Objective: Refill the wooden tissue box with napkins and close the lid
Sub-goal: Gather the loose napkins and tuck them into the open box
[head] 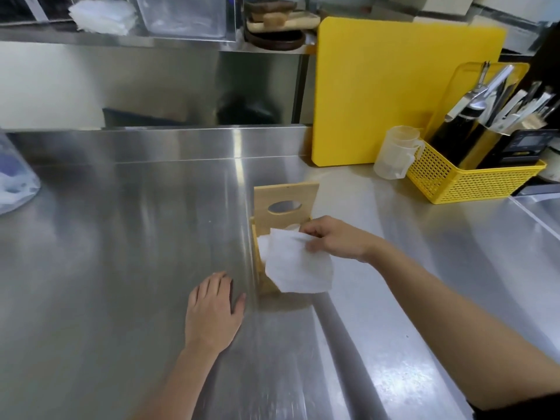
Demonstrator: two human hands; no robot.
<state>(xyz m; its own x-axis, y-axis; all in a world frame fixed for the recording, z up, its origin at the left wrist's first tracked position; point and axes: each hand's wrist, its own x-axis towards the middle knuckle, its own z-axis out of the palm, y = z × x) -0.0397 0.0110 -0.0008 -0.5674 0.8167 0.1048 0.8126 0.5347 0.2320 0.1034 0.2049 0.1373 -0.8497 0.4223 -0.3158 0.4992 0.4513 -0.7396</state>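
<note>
The wooden tissue box [263, 277] stands on the steel counter with its lid [285, 204] swung up and open; the lid has an oval slot. My right hand [331, 239] reaches over the box from the right and pinches a white napkin [298, 265], which hangs partly over the box's opening and front side. My left hand [213, 310] rests flat on the counter just left of the box, fingers apart, holding nothing. The box's inside is mostly hidden by the napkin.
A yellow cutting board [394, 86] leans at the back right. Beside it stand a clear measuring cup [395, 153] and a yellow basket [472, 177] of utensils. A stack of white napkins [103, 16] lies on the upper shelf. A plastic bag [15, 180] sits far left.
</note>
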